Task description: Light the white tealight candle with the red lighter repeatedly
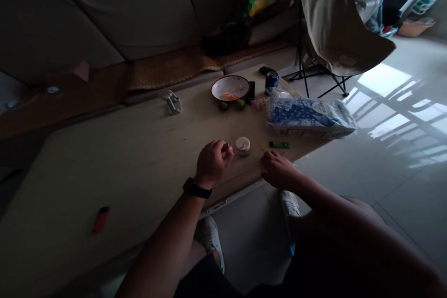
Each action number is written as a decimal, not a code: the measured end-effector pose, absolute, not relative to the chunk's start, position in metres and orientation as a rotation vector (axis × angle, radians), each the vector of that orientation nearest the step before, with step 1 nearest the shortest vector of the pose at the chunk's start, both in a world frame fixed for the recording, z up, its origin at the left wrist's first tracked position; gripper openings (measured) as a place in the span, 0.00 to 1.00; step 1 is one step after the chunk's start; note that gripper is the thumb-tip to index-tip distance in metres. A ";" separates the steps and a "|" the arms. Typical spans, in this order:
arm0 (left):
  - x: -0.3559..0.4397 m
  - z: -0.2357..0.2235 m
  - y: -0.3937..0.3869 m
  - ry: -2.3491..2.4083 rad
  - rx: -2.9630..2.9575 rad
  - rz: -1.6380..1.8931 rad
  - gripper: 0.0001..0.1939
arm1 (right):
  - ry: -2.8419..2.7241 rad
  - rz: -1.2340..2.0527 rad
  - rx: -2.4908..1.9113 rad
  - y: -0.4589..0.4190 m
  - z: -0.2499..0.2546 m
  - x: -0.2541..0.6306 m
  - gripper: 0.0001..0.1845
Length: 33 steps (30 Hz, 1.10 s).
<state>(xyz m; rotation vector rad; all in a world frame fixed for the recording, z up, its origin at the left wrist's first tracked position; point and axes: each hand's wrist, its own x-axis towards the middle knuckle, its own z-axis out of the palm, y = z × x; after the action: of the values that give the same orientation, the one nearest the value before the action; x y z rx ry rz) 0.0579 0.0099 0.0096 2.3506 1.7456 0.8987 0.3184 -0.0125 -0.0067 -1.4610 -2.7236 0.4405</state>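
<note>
My left hand (213, 160), with a dark watch (196, 188) on its wrist, is held above the table, thumb and fingers pinched together. A tiny dark and reddish bit shows at the fingertips, too small to name. Just right of it stands a small round clear container (243, 145) with a whitish top. My right hand (279, 170) is at the table's near edge, its fingers curled and close together; what they hold, if anything, is hidden. Thin pale sticks (260, 144) lie just beyond those fingers, beside a green lighter (279, 145).
A patterned tissue pack (309, 116) lies at the table's right end. Behind are a bowl (218, 87) with orange pieces, two green fruits (240, 104) and a blue can (271, 80). A red lighter (100, 220) lies at left. A folding chair (335, 23) stands beyond.
</note>
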 end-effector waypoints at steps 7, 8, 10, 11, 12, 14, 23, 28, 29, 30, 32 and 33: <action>0.075 0.008 0.016 1.744 2.494 0.752 0.07 | -2.731 0.429 -1.483 -0.013 -0.006 0.317 0.13; 0.076 0.009 0.016 1.752 2.502 0.731 0.07 | -2.737 0.423 -1.480 -0.013 -0.005 0.317 0.12; 0.078 0.009 0.016 1.766 2.512 0.700 0.06 | -2.751 0.409 -1.481 -0.013 -0.005 0.317 0.12; 0.078 0.009 0.016 1.770 2.516 0.688 0.06 | -2.758 0.405 -1.485 -0.013 -0.005 0.316 0.12; 0.078 0.009 0.017 1.771 2.521 0.678 0.05 | -2.763 0.400 -1.490 -0.013 -0.005 0.316 0.13; 0.078 0.008 0.017 1.772 2.532 0.666 0.04 | -2.767 0.384 -1.493 -0.013 -0.006 0.317 0.15; 0.074 0.010 0.017 1.681 2.130 1.065 0.10 | -2.753 0.362 -1.472 -0.013 -0.007 0.317 0.14; 0.056 0.009 0.028 1.446 1.274 1.463 0.19 | -2.758 0.383 -1.479 -0.013 -0.006 0.317 0.14; 0.051 0.008 0.030 1.386 1.126 1.510 0.19 | -2.757 0.381 -1.477 -0.013 -0.006 0.317 0.14; 0.047 0.007 0.031 1.328 1.001 1.547 0.18 | -2.756 0.380 -1.474 -0.013 -0.007 0.317 0.14; 0.040 0.007 0.031 1.249 0.864 1.585 0.18 | -2.752 0.380 -1.476 -0.013 -0.007 0.317 0.14; 0.038 0.007 0.030 1.228 0.835 1.594 0.18 | -2.751 0.379 -1.475 -0.013 -0.007 0.317 0.15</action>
<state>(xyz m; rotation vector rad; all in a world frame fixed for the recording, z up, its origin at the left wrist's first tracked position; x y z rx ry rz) 0.0377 0.0304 0.0073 0.8351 1.2279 1.5940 0.3173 -0.0129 -0.0068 -1.4747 -2.7512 0.3792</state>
